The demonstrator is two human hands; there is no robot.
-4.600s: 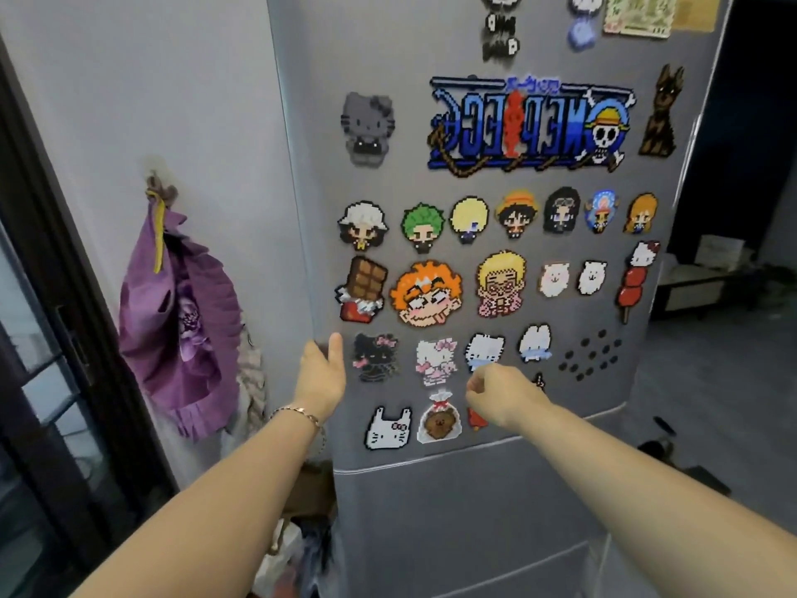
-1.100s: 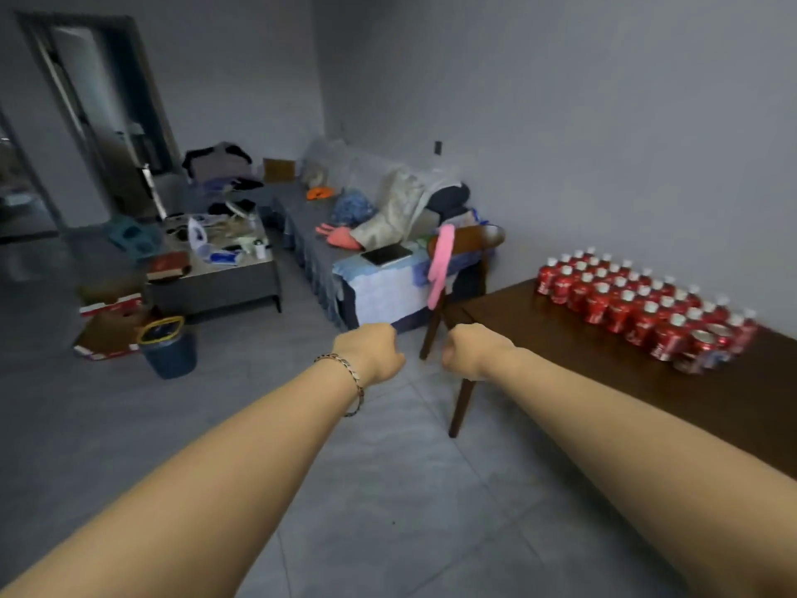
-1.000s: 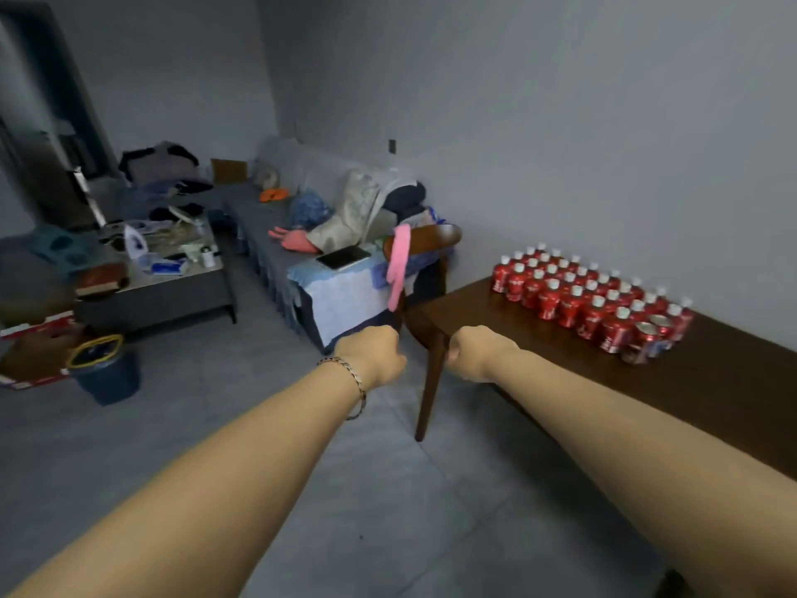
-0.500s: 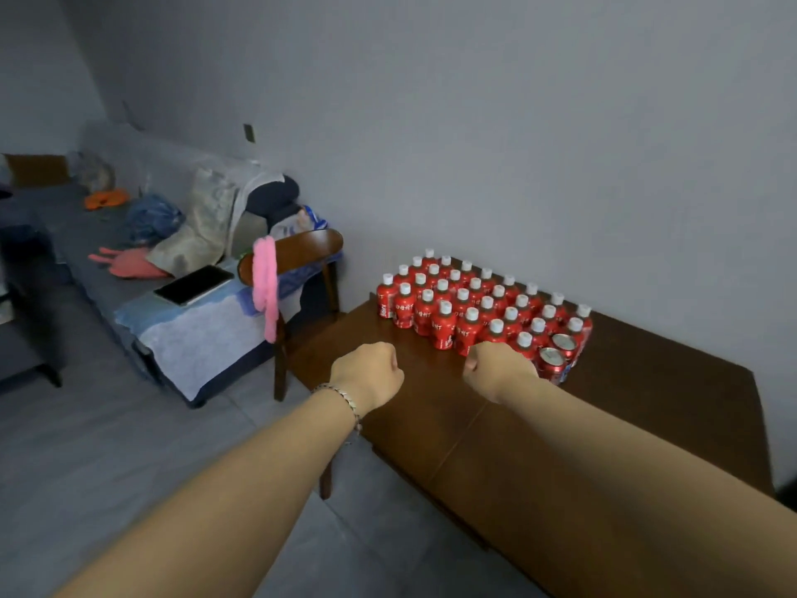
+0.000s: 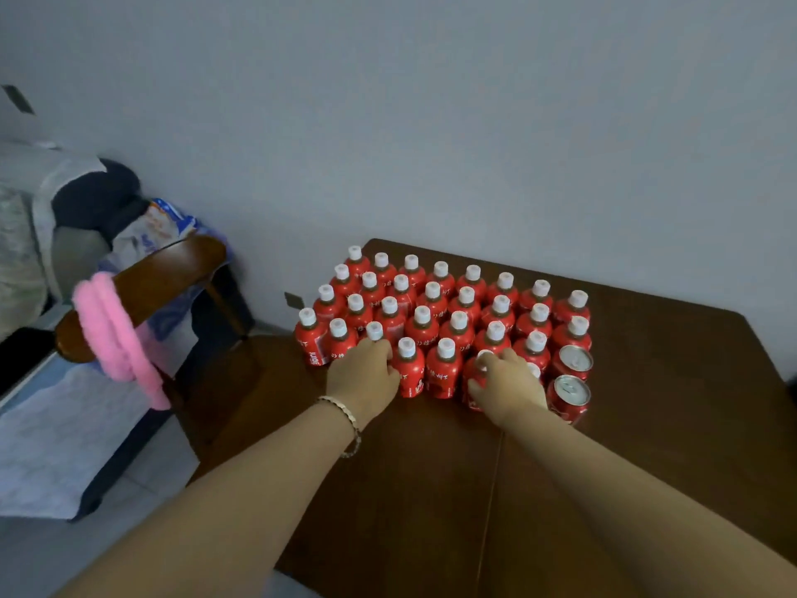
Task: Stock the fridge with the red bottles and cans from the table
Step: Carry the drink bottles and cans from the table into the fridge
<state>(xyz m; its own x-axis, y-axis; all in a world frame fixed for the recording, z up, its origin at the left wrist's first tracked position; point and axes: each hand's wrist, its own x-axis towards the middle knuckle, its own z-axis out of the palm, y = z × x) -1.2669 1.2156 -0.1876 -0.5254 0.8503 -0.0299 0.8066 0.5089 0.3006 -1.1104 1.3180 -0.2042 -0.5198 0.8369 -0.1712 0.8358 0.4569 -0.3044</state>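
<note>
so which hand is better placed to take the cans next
Right. The right hand sits beside the two cans at the right end; the left hand is across several bottles.

text: white print on red bottles (image 5: 443,375) | legibility: too blurred to read

Both hands on the front row
My left hand (image 5: 362,377) grips a bottle (image 5: 374,331), my right hand (image 5: 504,388) another bottle (image 5: 471,369), near the table's (image 5: 655,390) left edge.
</note>
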